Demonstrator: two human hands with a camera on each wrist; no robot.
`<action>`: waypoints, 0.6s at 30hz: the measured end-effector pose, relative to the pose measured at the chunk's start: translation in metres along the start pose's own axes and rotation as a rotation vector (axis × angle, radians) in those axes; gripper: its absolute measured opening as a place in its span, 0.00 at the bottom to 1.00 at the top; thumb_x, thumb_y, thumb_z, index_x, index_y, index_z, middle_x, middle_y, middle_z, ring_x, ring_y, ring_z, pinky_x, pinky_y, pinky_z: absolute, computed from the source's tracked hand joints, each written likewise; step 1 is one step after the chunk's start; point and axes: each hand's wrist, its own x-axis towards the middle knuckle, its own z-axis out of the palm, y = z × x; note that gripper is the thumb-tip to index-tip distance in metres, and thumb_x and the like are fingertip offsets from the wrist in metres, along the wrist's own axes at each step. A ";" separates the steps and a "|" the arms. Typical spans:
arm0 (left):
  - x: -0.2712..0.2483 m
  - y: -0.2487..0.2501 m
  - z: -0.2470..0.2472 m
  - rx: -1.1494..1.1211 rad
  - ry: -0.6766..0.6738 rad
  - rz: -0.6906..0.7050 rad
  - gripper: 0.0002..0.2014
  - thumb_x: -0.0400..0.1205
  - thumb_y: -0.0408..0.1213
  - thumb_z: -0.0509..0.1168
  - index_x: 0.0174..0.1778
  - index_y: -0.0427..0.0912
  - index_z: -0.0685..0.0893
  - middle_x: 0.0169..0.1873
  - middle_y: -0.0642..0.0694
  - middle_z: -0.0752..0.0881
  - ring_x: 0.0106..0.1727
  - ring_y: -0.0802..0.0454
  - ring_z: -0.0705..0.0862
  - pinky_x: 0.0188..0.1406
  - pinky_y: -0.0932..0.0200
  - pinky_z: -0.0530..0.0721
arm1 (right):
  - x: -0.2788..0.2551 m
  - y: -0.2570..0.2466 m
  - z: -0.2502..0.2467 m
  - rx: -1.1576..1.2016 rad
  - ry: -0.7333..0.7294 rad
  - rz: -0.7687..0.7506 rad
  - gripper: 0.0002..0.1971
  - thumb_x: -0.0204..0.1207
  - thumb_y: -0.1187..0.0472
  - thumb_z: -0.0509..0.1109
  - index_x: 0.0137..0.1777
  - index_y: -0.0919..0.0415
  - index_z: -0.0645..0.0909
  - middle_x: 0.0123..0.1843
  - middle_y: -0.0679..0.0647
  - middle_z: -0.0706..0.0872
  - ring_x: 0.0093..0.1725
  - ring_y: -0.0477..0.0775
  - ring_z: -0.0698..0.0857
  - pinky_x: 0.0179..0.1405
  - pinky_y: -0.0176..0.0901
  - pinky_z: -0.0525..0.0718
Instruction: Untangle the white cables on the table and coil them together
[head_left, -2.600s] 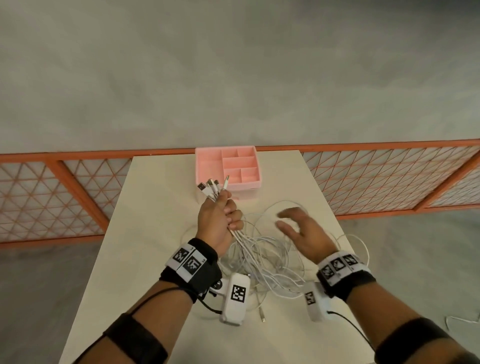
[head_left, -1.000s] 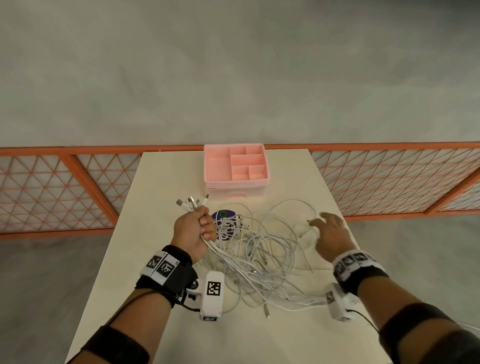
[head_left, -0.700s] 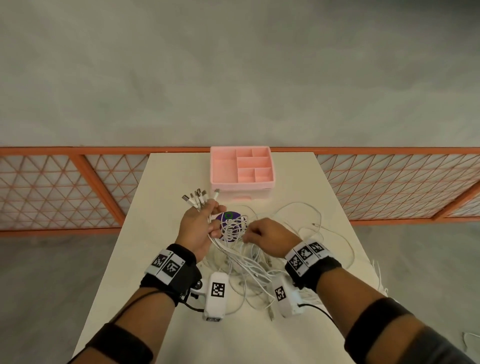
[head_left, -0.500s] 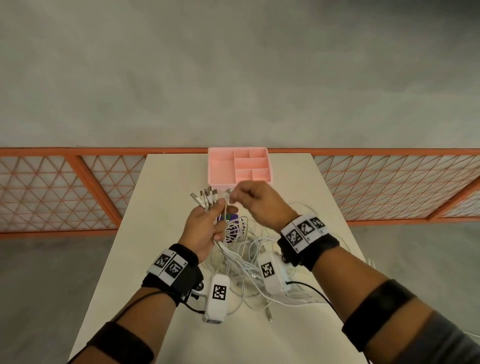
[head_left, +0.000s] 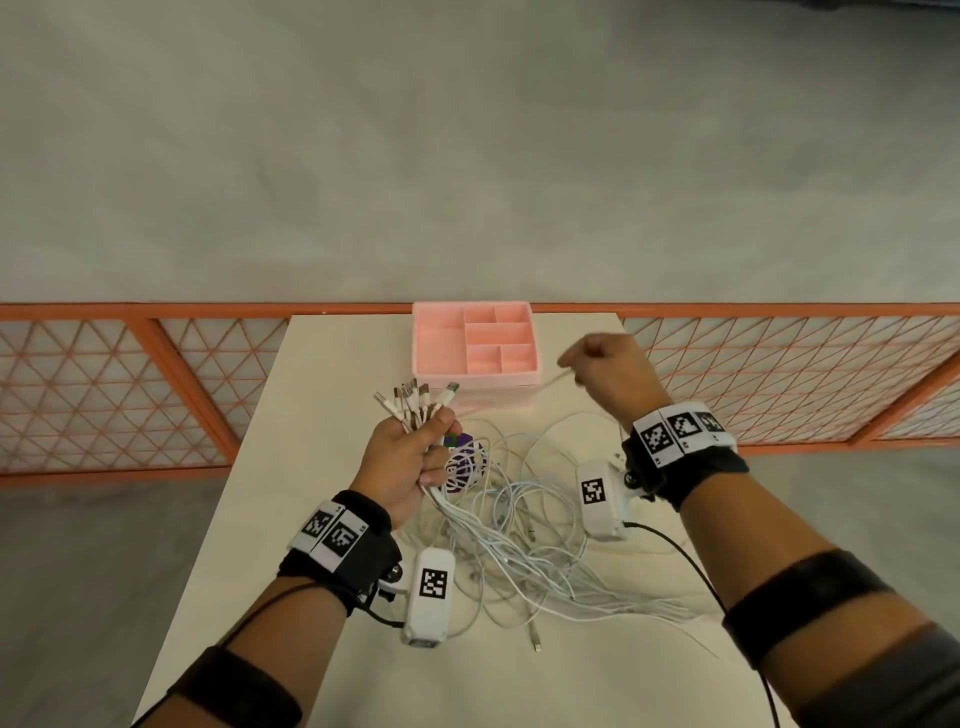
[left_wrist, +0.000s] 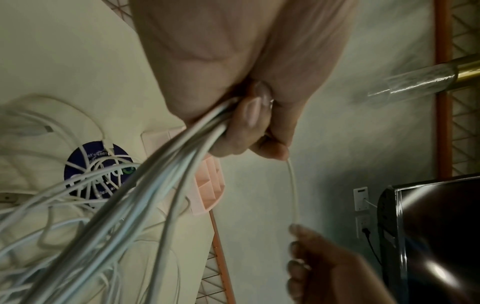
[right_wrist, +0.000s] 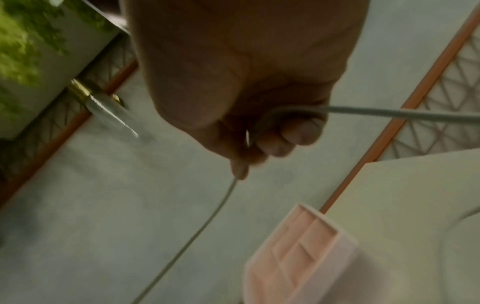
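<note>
My left hand (head_left: 410, 457) grips a bundle of white cables (left_wrist: 161, 176) just below their USB plugs (head_left: 413, 397), which fan out above the fist. The rest of the white cables (head_left: 519, 551) lies in a loose tangle on the table (head_left: 322, 415), between my forearms. My right hand (head_left: 605, 364) is raised at the right of the pink tray. It pinches a single white cable (right_wrist: 207, 224) that stretches taut back to my left hand. The same strand (left_wrist: 293, 189) shows in the left wrist view.
A pink compartment tray (head_left: 475, 345) stands at the table's far edge. A round purple disc (head_left: 465, 465) lies under the tangle by my left hand. An orange lattice fence (head_left: 130, 384) runs behind the table. One cable end (head_left: 535, 642) lies near the front.
My right hand left the right side of the tangle, came over to my left hand, took one cable there and has pulled it out to the right and up.
</note>
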 end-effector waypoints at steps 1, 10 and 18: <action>0.001 -0.001 0.001 0.022 0.003 0.000 0.10 0.87 0.34 0.64 0.40 0.34 0.80 0.29 0.52 0.83 0.20 0.59 0.60 0.16 0.67 0.61 | -0.003 0.008 0.002 -0.115 -0.067 0.030 0.15 0.74 0.71 0.62 0.43 0.54 0.88 0.39 0.50 0.88 0.36 0.52 0.82 0.33 0.39 0.76; 0.009 -0.012 0.015 0.144 0.056 -0.028 0.10 0.86 0.35 0.66 0.44 0.32 0.82 0.28 0.51 0.84 0.19 0.59 0.62 0.15 0.66 0.62 | -0.046 -0.004 0.057 -0.168 -0.404 -0.296 0.10 0.84 0.63 0.63 0.55 0.60 0.88 0.41 0.43 0.86 0.37 0.38 0.81 0.44 0.34 0.78; 0.013 -0.016 -0.003 -0.059 0.223 -0.113 0.12 0.90 0.41 0.59 0.46 0.38 0.79 0.38 0.40 0.87 0.19 0.57 0.64 0.16 0.65 0.65 | -0.034 0.002 0.061 0.094 -0.095 -0.125 0.09 0.82 0.61 0.68 0.46 0.64 0.87 0.30 0.44 0.82 0.30 0.42 0.77 0.35 0.38 0.71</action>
